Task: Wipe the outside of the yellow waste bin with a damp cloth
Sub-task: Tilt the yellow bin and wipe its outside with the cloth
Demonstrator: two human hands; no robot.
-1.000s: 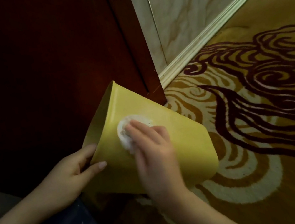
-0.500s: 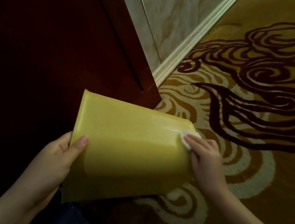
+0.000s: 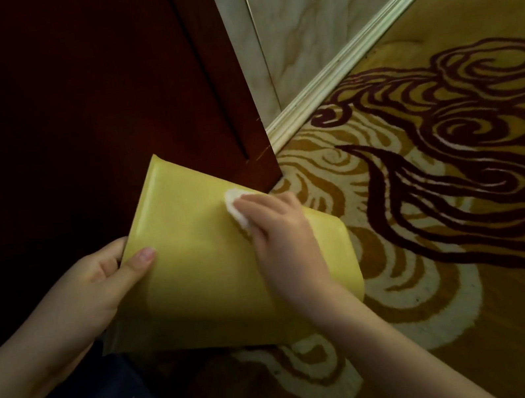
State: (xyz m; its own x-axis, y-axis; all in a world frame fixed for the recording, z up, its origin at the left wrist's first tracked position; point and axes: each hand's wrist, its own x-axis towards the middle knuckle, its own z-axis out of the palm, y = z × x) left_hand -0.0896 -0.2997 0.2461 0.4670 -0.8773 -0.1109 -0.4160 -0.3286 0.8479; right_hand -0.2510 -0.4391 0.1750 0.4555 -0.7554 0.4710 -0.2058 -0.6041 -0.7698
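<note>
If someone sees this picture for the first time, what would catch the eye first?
Most likely the yellow waste bin, tipped on its side at lower centre, bright against the dark wooden panel behind it. The left hand grips its rim, while the right hand presses a small white cloth on its upper wall. The carpet with dark swirls fills the right side.

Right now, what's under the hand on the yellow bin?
A white cloth peeks out beneath the right hand, pressed against the yellow bin. Most of the cloth is covered by the fingers.
</note>
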